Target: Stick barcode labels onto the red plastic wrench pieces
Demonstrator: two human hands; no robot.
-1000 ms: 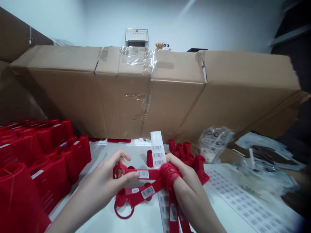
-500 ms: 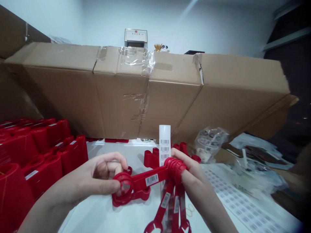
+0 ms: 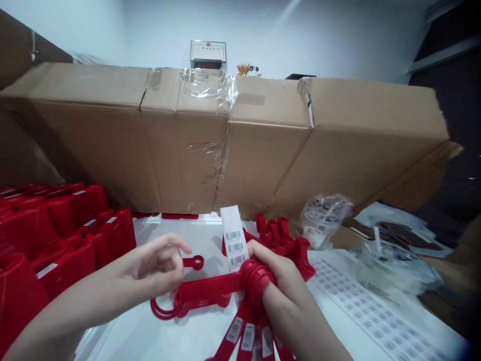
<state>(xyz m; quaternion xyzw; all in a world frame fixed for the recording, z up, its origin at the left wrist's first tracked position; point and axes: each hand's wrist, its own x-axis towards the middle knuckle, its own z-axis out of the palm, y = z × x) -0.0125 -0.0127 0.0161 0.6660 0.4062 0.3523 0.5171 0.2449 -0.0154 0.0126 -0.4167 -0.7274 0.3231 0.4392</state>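
My right hand (image 3: 281, 288) is closed around a bundle of red ring-ended straps (image 3: 257, 278), their rings gathered over its fingers. Several labelled straps hang below it, fanned out. It also holds a white strip of barcode labels (image 3: 235, 240) standing up behind the rings. One red strap (image 3: 210, 285) reaches left from the bundle, with no label on the face I see; its ring end (image 3: 163, 308) hangs below my left hand. My left hand (image 3: 160, 265) is open beside it, index finger stretched and other fingers curled. A small red ring-ended piece (image 3: 197, 261) shows beyond its fingertips.
Stacked red labelled pieces (image 3: 112, 240) fill the left side. More red pieces (image 3: 278, 233) lie behind my right hand. A barcode label sheet (image 3: 368, 311) and plastic bags (image 3: 325, 218) are at right. Cardboard (image 3: 180, 155) walls off the back of the white table (image 3: 143, 331).
My left hand has let go of the strap's ring end. My right hand, bundle and label strip have moved left and slightly down, and the reaching strap now shows an unlabelled face.
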